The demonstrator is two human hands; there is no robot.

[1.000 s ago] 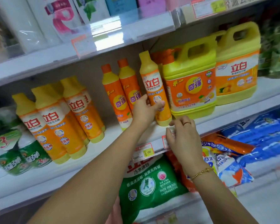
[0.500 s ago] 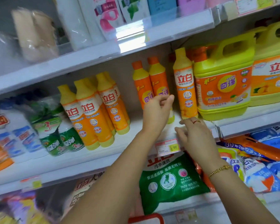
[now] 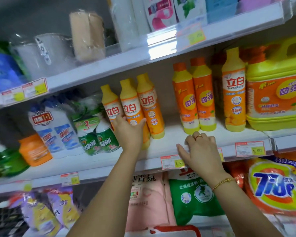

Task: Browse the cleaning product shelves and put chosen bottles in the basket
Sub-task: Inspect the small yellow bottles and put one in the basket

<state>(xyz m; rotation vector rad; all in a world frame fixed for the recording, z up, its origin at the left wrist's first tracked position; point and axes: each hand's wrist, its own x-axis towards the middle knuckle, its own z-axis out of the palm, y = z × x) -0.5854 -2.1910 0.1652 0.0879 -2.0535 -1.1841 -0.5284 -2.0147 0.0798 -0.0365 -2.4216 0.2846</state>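
Head view. Middle shelf carries rows of dish-soap bottles. Left hand is up at a group of three yellow-capped bottles, left of centre. It grips the middle yellow-capped bottle low on its body, thumb on the right side and fingers on the left, wrapped round it. The bottle is upright, base hidden behind the hand, touching its neighbours on both sides. Cannot tell if it is lifted yet.

Right hand rests on the shelf's front edge, just right of a price tag. Its fingers are bent over the board and hold no product. Two orange-capped bottles stand just behind it, untouched. A big yellow jug sits far right.

A red rim at the bottom edge is likely the basket. Its inside is out of view, so what it holds cannot be told.

Progress: browsing stage, with one bottle picked out and gripped. Still to do: pull it off the shelf and lower it into the basket, then any further picks.

Versus half a second ago: the left hand was at the orange-capped bottles and has now shifted left to the yellow-capped group. The right hand stays on the shelf edge near the same tag. The view has swung left, and more of the left-hand stock shows.
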